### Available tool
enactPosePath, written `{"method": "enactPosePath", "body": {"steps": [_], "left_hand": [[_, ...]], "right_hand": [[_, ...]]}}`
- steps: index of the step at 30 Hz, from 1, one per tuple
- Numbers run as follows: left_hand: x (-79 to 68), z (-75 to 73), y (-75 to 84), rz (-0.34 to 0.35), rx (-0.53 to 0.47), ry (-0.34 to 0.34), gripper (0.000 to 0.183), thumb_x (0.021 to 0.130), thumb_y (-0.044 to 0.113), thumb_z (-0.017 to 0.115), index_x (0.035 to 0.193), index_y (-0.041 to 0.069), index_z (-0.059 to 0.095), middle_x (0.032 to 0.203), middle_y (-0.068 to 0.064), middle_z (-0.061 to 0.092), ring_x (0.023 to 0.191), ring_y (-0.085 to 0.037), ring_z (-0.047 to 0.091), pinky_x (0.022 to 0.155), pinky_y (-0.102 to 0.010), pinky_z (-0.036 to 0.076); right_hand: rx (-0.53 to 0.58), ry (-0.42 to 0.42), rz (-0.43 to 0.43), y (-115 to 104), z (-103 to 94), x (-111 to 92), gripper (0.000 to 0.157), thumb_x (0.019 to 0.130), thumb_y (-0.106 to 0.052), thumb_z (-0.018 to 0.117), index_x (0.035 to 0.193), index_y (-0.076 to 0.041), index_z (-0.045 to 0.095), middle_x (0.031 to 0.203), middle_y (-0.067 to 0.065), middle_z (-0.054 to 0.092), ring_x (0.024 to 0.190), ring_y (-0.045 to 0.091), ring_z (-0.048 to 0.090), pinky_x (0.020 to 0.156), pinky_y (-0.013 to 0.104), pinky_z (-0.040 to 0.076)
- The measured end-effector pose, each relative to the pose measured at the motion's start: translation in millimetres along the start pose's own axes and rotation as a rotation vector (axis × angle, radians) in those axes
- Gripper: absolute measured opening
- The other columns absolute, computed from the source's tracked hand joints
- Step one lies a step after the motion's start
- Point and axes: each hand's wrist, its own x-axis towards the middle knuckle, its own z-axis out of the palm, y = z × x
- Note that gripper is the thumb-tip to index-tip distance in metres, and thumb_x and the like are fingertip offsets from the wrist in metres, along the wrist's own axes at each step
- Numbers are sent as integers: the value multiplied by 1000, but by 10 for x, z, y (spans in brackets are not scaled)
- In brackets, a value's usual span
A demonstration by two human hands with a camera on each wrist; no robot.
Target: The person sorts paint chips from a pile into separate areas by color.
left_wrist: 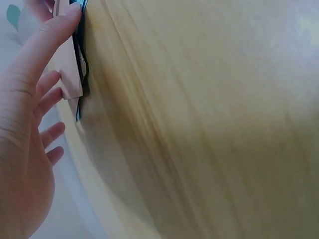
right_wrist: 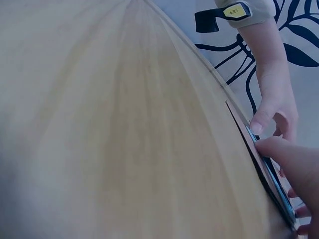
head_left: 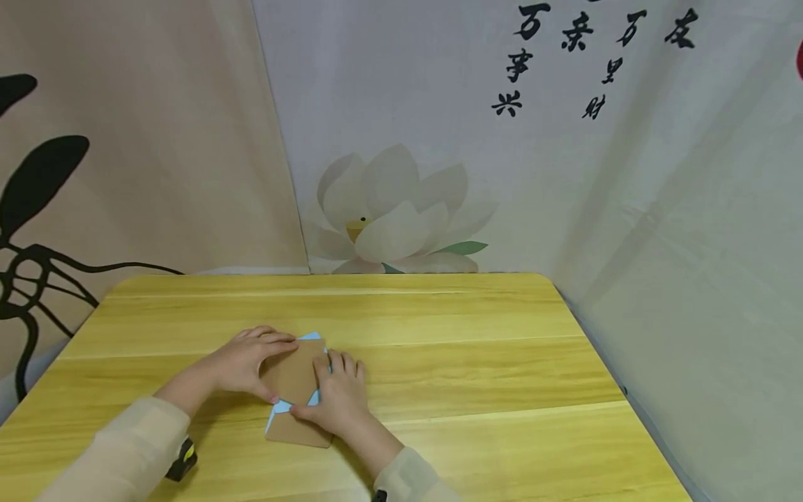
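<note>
A brown card lies near the middle of the wooden table, turned slightly, with blue paper showing at several of its edges. Below it, partly covered, is a second brown card. My left hand grips the upper card from the left, thumb at its lower corner and fingertips at its top edge. From the right, my right hand holds the stack, thumb low and index finger along the right edge. In the right wrist view the thin layers, including a blue one, are seen edge-on; some fingertips are hidden.
The yellow wood-grain table has rounded far corners. A pale curtain with a printed lotus and black characters hangs behind it. On my left wrist is a black strapped device.
</note>
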Motion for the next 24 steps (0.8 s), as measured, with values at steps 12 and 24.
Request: {"method": "enactPosePath", "body": {"steps": [12, 24], "left_hand": [[-63, 91, 29, -42, -2, 115, 102, 58, 75, 73, 136, 10, 55, 140, -10, 48, 127, -42, 36, 99, -65, 22], [-78, 108, 253, -55, -31, 196, 100, 62, 70, 74, 138, 10, 52, 142, -12, 43, 130, -42, 31, 99, -65, 20]], "right_hand": [[74, 19, -91, 104, -99, 9, 85, 74, -69, 65, 140, -18, 46, 144, 8, 38, 132, 27, 32, 105, 50, 26], [146, 34, -196, 334, -243, -67, 89, 75, -66, 68, 144, -16, 44, 146, 8, 35, 135, 24, 28, 108, 49, 22]]}}
